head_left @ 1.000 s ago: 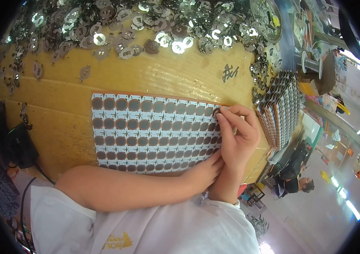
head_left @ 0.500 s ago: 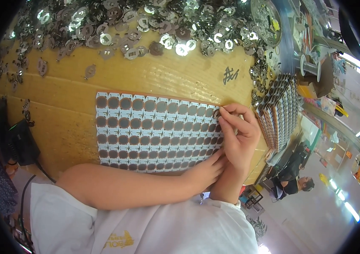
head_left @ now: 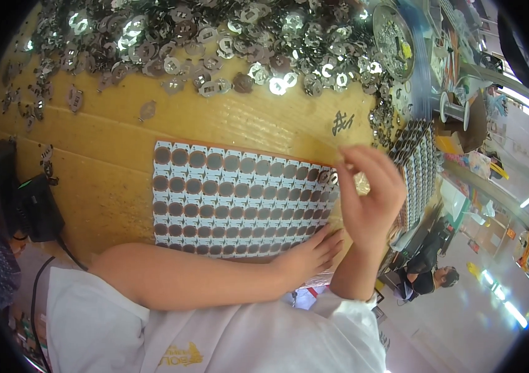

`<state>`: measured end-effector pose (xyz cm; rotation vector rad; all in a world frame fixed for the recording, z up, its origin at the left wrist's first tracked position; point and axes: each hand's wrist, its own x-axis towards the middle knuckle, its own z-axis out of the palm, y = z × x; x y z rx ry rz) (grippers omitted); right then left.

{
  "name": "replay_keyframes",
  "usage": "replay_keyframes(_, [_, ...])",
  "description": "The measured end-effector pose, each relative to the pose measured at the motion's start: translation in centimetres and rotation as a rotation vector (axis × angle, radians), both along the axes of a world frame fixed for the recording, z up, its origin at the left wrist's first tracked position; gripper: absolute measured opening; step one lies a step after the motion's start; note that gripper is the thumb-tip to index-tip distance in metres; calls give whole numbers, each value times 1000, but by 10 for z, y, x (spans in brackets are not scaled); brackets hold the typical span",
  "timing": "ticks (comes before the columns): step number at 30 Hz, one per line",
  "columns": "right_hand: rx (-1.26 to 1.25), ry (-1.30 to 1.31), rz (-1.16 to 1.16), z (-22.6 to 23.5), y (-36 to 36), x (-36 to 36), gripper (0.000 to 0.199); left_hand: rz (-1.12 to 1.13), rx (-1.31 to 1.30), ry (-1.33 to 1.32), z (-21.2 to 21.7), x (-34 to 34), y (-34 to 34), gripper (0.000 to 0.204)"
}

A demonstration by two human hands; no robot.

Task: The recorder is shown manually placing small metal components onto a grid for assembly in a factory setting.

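A white panel (head_left: 239, 205) with rows of round grey-brown discs lies on the tabletop. At its right end, small shiny metal ring-like pieces (head_left: 328, 177) sit on the far row. My left hand (head_left: 308, 258) rests on the panel's near right edge, its fingers stretched out and holding nothing visible. Just beyond the far right corner my right hand (head_left: 373, 189) is raised, thumb and fingers drawn close together and blurred. A shiny gold-silver spot (head_left: 361, 183) shows between its thumb and palm; I cannot make out what it is.
A big heap of flat metal clips (head_left: 215, 43) spreads along the far side. A stack of similar panels (head_left: 420, 168) stands at the right, below a round clear tray (head_left: 394, 43). A black device (head_left: 36, 208) with a cable sits at left. A person (head_left: 429, 276) is further off.
My right hand has lifted off the panel's far right corner and moved right, uncovering the metal pieces there. My left hand's fingers have parted from my right wrist. The whole view has shifted slightly.
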<state>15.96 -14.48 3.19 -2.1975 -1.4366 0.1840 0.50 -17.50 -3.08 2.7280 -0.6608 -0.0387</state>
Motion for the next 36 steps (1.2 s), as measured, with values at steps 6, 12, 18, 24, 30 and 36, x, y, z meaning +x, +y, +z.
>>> replay_keyframes(6, [73, 89, -19, -22, 64, 20, 21, 18, -37, -14, -2, 3, -4, 62])
replay_keyframes(12, [136, 97, -17, -24, 53, 20, 14, 21, -30, -35, -4, 3, -5, 64])
replay_keyframes(18, [130, 578, 25, -6, 0, -8, 15, 82, -15, -85, -6, -1, -5, 66])
replay_keyframes(24, [5, 514, -104, -24, -38, -27, 28, 16, -27, -41, -3, -3, -2, 45])
replay_keyframes(30, [182, 668, -457, -29, -35, -43, 21, 73, 41, -84, -5, -7, -7, 40])
replay_keyframes(36, [168, 690, -558, -32, -28, -50, 16, 159, 143, -152, -10, -8, -9, 38])
